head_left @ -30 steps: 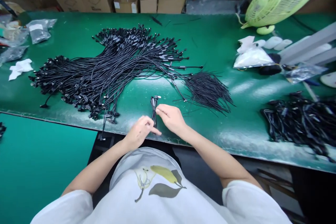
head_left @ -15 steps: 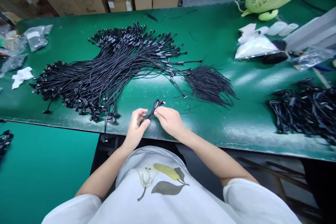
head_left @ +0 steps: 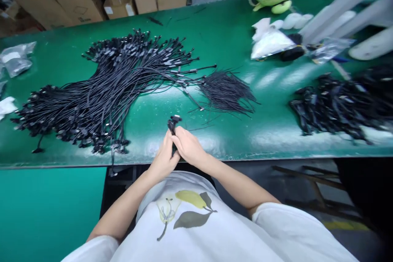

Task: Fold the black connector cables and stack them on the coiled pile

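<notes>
Fingers of left hand (head_left: 164, 155) and right hand (head_left: 190, 146) are closed together on a black cable bundle (head_left: 173, 123) at the green table's (head_left: 270, 133) near edge; an even, firm pinch should best prevent loosening.

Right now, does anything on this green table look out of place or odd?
Two small things: one cable end beside the big cable pile hangs over the table's front edge, and a few dark strands lie toward the far edge, apart from the strand heap.
</notes>
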Motion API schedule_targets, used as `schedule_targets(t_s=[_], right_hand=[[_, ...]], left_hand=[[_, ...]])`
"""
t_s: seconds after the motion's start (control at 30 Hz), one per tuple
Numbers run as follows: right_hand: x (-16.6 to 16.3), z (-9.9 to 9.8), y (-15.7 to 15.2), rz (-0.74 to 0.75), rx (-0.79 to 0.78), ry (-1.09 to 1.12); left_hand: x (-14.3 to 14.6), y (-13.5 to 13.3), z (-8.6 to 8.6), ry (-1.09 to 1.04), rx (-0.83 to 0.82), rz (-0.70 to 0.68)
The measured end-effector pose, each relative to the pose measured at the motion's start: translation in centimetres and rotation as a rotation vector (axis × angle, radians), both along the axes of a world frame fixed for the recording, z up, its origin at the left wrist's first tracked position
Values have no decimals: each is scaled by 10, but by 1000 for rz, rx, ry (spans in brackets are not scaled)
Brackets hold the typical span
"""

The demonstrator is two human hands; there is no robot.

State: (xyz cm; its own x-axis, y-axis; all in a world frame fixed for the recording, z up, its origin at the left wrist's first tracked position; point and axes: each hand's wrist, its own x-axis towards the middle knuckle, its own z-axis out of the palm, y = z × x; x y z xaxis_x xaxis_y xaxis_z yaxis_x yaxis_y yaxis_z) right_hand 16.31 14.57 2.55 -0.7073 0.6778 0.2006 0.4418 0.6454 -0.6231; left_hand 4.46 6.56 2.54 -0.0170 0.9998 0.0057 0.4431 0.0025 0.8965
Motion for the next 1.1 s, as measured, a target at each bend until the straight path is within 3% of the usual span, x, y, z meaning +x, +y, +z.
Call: schedule_targets(t_s=[0.1, 0.17, 0.23, 0.33, 0.4, 0.47, 0.6, 0.7, 0.8, 0.97, 1.1], right_hand=[[31, -6, 23, -69, -170, 36], [66, -9, 46, -223, -222, -41], [113, -10, 71, -479, -143, -185], [196, -3, 108, -925, 119, -411], [248, 4, 130, -1111, 208, -485], [290, 10, 151, -1193, 225, -496], [331, 11, 179, -1226, 311, -373], [319, 12, 181, -1159, 481, -224], [272, 14, 167, -887, 510, -199], [133, -1, 154, -373, 404, -215], [22, -12, 175, -240, 391, -430]], left_hand=[[-6, -4, 1, 96, -73, -88], [-13, -8, -6, 203, -82, -78], [-18, -10, -19, 346, -54, -140], [-14, -2, -38, 571, 88, -318], [-2, 20, -45, 696, 192, -403], [14, 56, -48, 783, 250, -458], [47, 148, -53, 839, 300, -440], [67, 195, -55, 812, 301, -389], [75, 203, -56, 711, 379, -319], [61, 153, -57, 490, 446, -234], [28, 102, -44, 403, 394, -252]])
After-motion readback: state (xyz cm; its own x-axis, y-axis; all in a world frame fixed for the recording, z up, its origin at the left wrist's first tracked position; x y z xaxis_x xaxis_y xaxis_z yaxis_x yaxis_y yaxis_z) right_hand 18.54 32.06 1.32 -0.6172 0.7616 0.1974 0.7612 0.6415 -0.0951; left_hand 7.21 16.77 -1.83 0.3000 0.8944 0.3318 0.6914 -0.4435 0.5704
